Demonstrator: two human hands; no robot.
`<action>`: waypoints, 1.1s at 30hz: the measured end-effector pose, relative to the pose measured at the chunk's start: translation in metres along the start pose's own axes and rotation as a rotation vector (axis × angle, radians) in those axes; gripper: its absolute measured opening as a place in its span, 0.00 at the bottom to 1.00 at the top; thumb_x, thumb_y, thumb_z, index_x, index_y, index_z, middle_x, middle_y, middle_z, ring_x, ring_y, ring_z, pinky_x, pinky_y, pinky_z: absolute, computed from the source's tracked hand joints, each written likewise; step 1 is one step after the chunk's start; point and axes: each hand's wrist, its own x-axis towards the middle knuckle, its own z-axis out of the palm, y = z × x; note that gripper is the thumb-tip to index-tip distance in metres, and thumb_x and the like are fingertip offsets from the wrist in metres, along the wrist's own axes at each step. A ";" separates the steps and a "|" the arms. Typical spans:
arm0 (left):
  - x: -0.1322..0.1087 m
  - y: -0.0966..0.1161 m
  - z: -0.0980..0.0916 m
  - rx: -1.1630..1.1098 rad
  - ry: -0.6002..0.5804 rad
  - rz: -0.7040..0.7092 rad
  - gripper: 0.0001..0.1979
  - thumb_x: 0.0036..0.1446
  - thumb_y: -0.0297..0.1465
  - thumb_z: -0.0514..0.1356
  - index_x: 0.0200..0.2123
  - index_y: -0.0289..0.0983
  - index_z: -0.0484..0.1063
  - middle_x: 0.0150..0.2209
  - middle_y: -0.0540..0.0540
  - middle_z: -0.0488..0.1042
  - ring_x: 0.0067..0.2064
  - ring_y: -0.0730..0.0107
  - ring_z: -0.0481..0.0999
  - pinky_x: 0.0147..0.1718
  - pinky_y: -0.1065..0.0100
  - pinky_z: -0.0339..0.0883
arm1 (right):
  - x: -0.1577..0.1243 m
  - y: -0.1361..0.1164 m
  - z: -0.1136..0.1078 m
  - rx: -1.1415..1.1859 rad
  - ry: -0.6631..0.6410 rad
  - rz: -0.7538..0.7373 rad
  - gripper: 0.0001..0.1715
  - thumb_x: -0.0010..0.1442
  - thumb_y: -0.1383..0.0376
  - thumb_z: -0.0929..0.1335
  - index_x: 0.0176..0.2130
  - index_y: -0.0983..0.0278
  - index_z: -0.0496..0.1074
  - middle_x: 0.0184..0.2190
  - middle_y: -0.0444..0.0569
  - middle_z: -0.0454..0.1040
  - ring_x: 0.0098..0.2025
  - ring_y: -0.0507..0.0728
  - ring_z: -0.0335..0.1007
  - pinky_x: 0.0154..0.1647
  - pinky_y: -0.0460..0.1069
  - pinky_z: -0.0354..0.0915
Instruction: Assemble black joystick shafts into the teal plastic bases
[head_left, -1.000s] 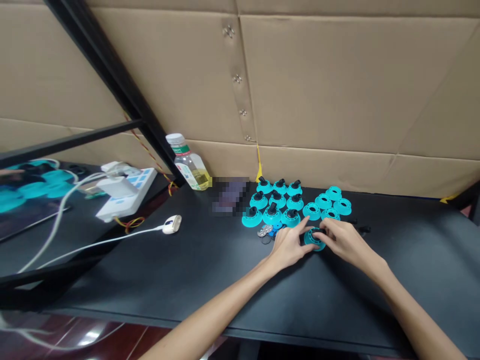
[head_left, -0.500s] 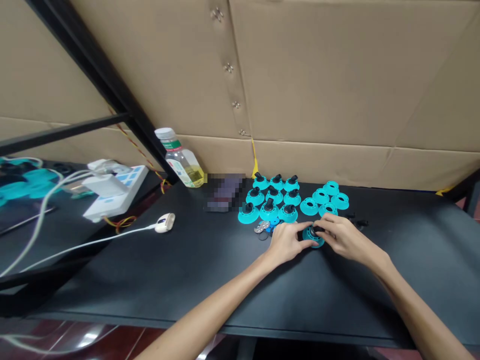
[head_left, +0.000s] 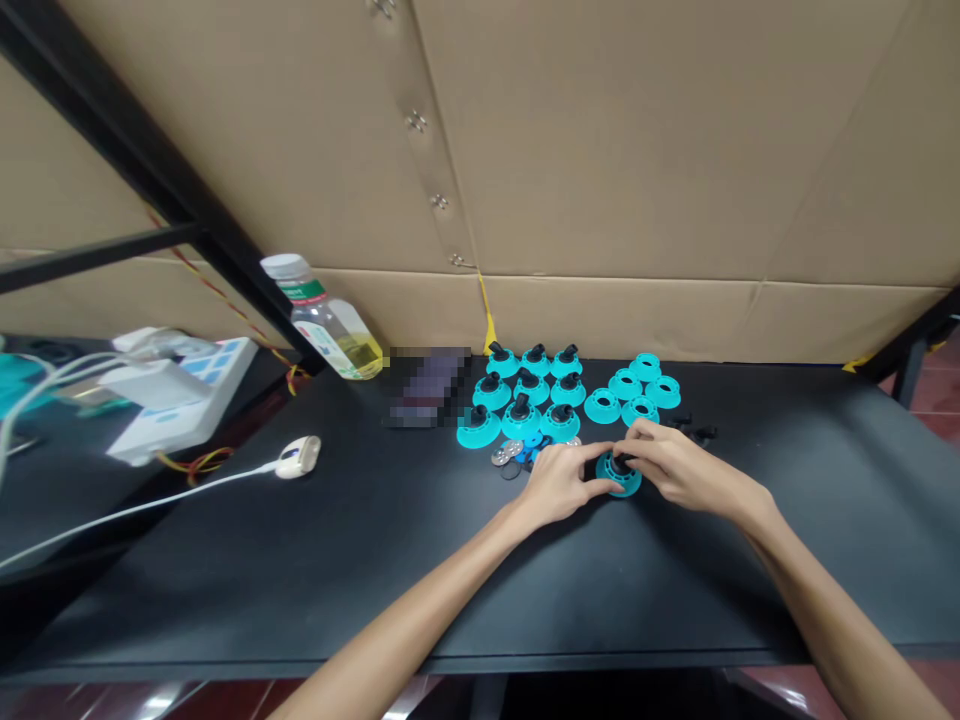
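On a black table (head_left: pixel 300 590), a left hand (head_left: pixel 559 485) and a right hand (head_left: pixel 675 470) grip a teal disc (head_left: pixel 619 480).
The disc lies just in front of rows of matching discs (head_left: pixel 525 400), many with knobs. Right fingers pinch its black knob (head_left: pixel 621 465) while left fingertips press its rim. Metal washers (head_left: pixel 508 452) lie nearby.

Left hand (head_left: pixel 559 485) and right hand (head_left: pixel 679 470) curled inward, close together, palms down.
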 end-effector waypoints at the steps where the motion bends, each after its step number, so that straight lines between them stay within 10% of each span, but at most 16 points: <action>1: 0.000 0.000 0.000 -0.002 -0.005 0.005 0.26 0.50 0.49 0.64 0.51 0.45 0.74 0.20 0.54 0.70 0.24 0.73 0.67 0.24 0.72 0.51 | 0.000 0.000 0.000 0.008 -0.007 -0.002 0.18 0.65 0.73 0.57 0.46 0.64 0.72 0.37 0.50 0.66 0.35 0.52 0.62 0.37 0.48 0.64; 14: 0.005 0.001 -0.002 0.006 -0.027 -0.003 0.29 0.49 0.48 0.65 0.53 0.42 0.73 0.19 0.54 0.71 0.24 0.72 0.69 0.24 0.72 0.51 | 0.002 0.006 0.010 -0.079 0.048 0.013 0.12 0.65 0.70 0.60 0.41 0.66 0.71 0.36 0.50 0.65 0.35 0.53 0.63 0.37 0.47 0.62; 25: 0.019 0.015 0.005 0.078 0.109 -0.124 0.28 0.49 0.50 0.64 0.51 0.45 0.75 0.39 0.47 0.80 0.40 0.59 0.77 0.35 0.67 0.65 | 0.013 0.015 0.009 -0.379 0.059 0.149 0.13 0.66 0.65 0.62 0.37 0.70 0.73 0.34 0.54 0.71 0.35 0.54 0.67 0.36 0.48 0.61; 33: 0.028 0.004 0.001 0.052 0.076 -0.044 0.27 0.52 0.49 0.62 0.52 0.43 0.74 0.30 0.48 0.79 0.32 0.65 0.76 0.30 0.70 0.61 | 0.024 0.026 -0.002 -0.260 0.017 0.066 0.13 0.64 0.69 0.62 0.42 0.69 0.75 0.36 0.54 0.72 0.37 0.54 0.67 0.37 0.49 0.63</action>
